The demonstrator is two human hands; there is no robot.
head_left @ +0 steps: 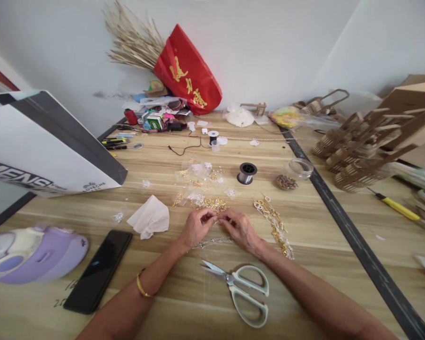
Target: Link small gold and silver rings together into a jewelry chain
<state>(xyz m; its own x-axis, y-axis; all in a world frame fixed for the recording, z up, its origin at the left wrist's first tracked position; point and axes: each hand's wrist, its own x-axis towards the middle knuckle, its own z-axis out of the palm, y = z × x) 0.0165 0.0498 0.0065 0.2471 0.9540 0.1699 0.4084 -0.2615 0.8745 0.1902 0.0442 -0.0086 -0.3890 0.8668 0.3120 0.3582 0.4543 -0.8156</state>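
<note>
My left hand (197,227) and my right hand (240,228) meet over the middle of the table, fingertips pinched together. Whatever lies between them is too small to name. Just beyond the fingertips is a pile of gold and silver beads (212,203). A silver chain (212,242) runs across the wood beneath my wrists. To the right of my right hand lie gold and silver chains (274,222) in a bunch. Scissors (233,283) with pale handles rest between my forearms, blades partly apart.
A wire spool (247,173) stands beyond my hands, near a jar of beads (287,179). At left are a tissue (150,218), a black phone (98,271), a purple bottle (42,255) and a white box (49,151). Small wooden baskets (357,146) and a yellow cutter (398,207) lie right.
</note>
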